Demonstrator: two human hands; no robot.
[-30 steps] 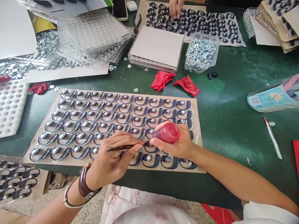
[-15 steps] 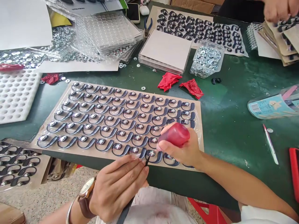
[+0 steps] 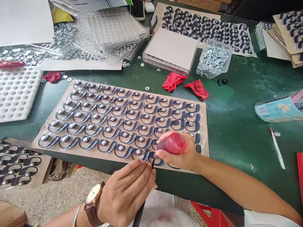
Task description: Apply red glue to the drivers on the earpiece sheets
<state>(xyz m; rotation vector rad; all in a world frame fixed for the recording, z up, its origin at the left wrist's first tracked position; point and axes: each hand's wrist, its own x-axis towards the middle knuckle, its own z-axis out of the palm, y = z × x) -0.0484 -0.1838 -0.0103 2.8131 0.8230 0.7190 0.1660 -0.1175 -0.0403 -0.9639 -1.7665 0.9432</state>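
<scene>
at lower centre, the right hand (image 3: 187, 154) grips a translucent red bottle (image 3: 174, 143); the left hand (image 3: 129, 190) holds a slim black tool (image 3: 140, 212) by dark, hook-shaped pieces (image 3: 129, 153).

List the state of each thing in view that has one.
Red bottle: gripped in the right hand, base up.
Dark tool: held in the left hand.
Clear tub: uncovered, piled with metal discs.
Pliers: handles spread.
Pen: lying flat.
Red scraps: crumpled.
Phone: screen dark.
Brown sheet: flat on the green table, bearing rows of dark hooked pieces.
</scene>
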